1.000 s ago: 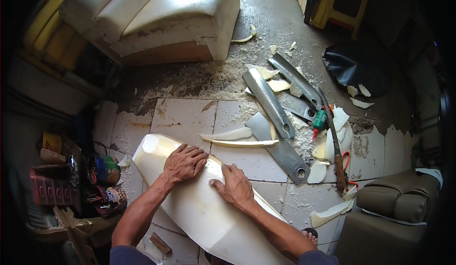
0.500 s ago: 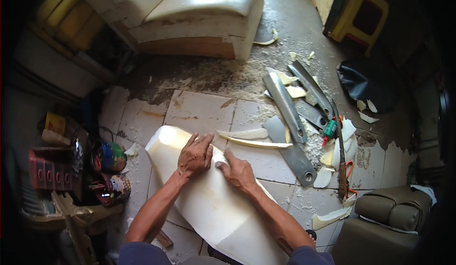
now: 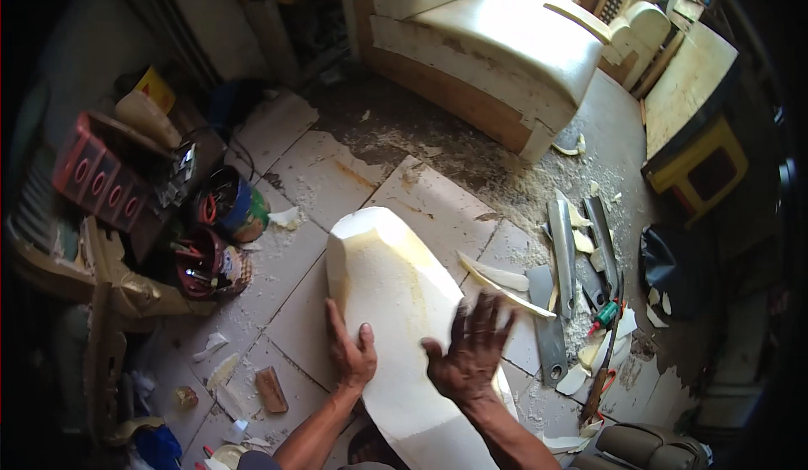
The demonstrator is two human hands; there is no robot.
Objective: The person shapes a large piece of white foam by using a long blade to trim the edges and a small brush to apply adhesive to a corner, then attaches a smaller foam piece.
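A long cream foam piece lies in front of me, its far end bevelled and partly yellowed. My left hand rests open against the left side of the foam, fingers straight along it and thumb raised toward the top face. My right hand is open with fingers spread, at or just over the foam's right part, slightly blurred. Right of the foam lie curved foam offcuts, flat metal blades, a green bottle with red nozzle and a long tool with a brown handle.
A white upholstered sofa section stands ahead. At left are a red organiser and cans of tools; a wood block lies below. At right are a yellow stool, black vinyl and a brown cushioned piece.
My view has turned left. My left hand has moved from the top of the foam down to its left side. My right hand has lifted and spread its fingers.
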